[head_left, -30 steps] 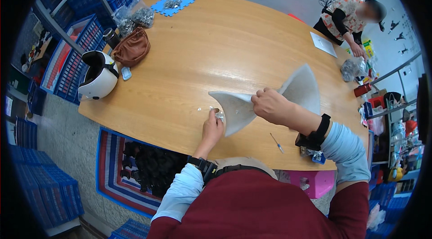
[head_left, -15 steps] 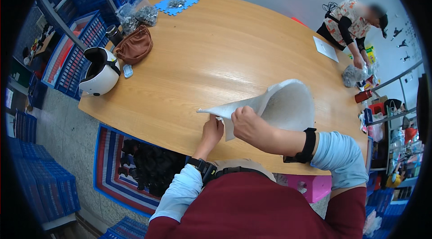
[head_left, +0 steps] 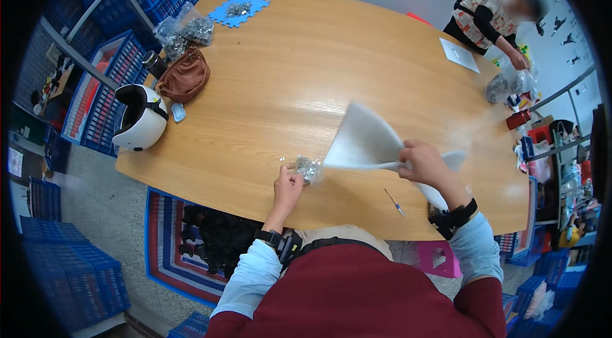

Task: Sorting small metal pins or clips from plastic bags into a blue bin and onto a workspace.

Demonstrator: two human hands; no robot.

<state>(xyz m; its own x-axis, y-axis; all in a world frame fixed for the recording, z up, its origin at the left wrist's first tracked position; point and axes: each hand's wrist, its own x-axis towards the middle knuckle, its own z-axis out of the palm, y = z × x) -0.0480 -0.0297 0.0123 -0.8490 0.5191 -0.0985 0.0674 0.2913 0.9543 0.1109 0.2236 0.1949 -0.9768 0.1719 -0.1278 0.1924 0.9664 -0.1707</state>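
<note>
White sheet (head_left: 366, 143) now lifted aside by right hand (head_left: 424, 163), small bag (head_left: 308, 169) uncovered.

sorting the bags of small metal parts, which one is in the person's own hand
The small clear bag at the left hand; the others lie by the brown purse and with the co-worker.

white sheet (head_left: 364, 143), tan table (head_left: 306, 70) (wood-grained)

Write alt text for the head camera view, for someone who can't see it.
A person at a wooden table lifts a white sheet with the right hand while the left hand holds a small clear bag. A white helmet sits far left.
</note>
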